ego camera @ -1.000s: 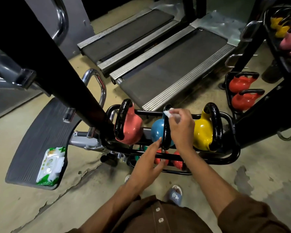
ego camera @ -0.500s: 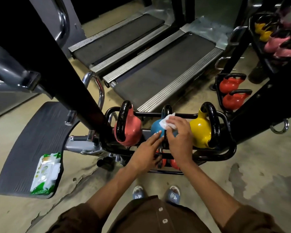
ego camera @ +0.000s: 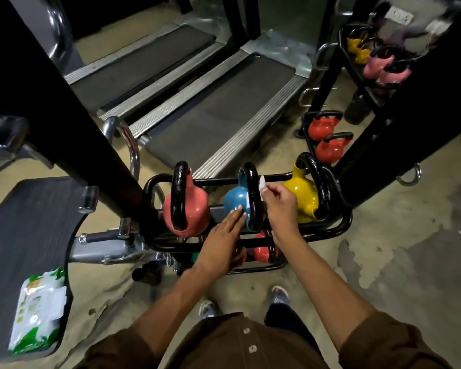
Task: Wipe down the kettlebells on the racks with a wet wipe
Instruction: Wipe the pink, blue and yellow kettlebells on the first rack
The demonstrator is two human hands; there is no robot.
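Shoes (ego camera: 209, 308) on concrete floor nearest, brown sleeves at bottom. Wipes pack (ego camera: 37, 310) lies on grey platform (ego camera: 24, 222), far left. L hand (ego camera: 221, 241) flat, fingers together, tips touching blue kettlebell (ego camera: 236, 202) in middle of top rack (ego camera: 341, 225). R hand (ego camera: 281, 206) pinches white wet wipe (ego camera: 261, 186) w/ thumb & fingers, pressed vs right side of blue bell's black handle (ego camera: 253, 193). Coral kettlebell (ego camera: 194, 211) left of it, yellow kettlebell (ego camera: 302, 197) right, all upright. Red bells on lower tier, partly hidden. Beyond: two treadmills (ego camera: 210, 110); 2nd rack w/ red kettlebells (ego camera: 326, 141) further right.
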